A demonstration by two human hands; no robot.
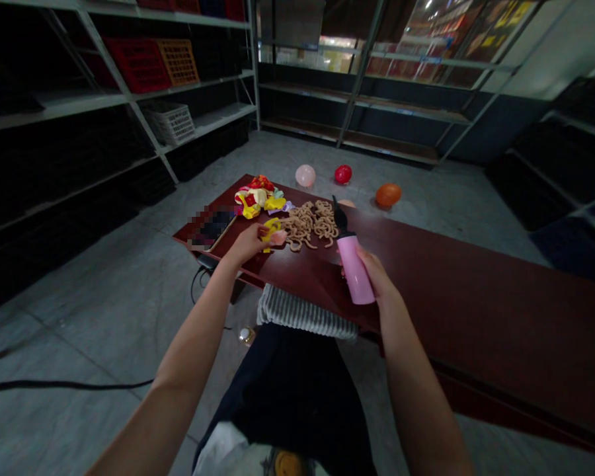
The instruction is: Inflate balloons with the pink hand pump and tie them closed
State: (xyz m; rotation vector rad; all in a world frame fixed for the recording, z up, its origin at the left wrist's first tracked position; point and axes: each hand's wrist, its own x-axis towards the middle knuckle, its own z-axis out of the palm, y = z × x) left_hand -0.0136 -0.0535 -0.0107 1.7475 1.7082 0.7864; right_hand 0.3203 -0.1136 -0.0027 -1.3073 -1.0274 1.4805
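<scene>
My right hand [371, 277] grips a pink hand pump [354, 271] with a black nozzle pointing up and away. My left hand [248, 244] is over the dark red table [451, 311] and pinches a limp yellow balloon [272, 231] at its fingertips. Just right of that hand lies a pile of curled tan rubbery strips [310, 223]. Farther along the table is a heap of deflated balloons [256, 197] in red, yellow and white. The pump's nozzle stands just right of the tan pile, without touching it.
Three inflated balloons lie on the concrete floor past the table: pale pink [305, 175], red [343, 174] and orange [388, 195]. A blurred dark device [213, 226] sits at the table's left edge. Metal shelves [129, 99] holding crates line the left side, and a cable [54, 384] crosses the floor.
</scene>
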